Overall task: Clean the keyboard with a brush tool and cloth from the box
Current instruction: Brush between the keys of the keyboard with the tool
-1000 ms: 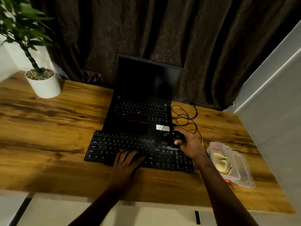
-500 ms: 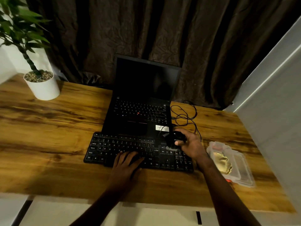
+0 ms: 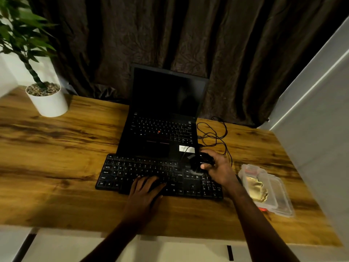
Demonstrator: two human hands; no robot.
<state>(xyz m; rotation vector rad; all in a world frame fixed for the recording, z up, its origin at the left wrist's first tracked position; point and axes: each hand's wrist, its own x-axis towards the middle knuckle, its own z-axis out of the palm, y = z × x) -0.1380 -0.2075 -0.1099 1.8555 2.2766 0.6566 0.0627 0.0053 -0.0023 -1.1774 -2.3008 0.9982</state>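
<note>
Two hands on the job: my right hand (image 3: pixel 220 168) grips a dark tool (image 3: pixel 200 161), apparently the brush, over the keyboard (image 3: pixel 132 171)'s right end; my left hand (image 3: pixel 145 191) lies flat on its near edge. Brushing looks underway and wiping undone: the yellow cloth (image 3: pixel 257 189) lies in the open box (image 3: pixel 283 205) just right of the keyboard.

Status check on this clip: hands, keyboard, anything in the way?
Left hand flat on keyboard. Right hand grips black brush tool over right-side keys. Cloth in box. Loose cable beside right hand.

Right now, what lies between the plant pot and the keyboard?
Nothing; the head view shows only bare wooden desk between the plant pot and the keyboard.
</note>
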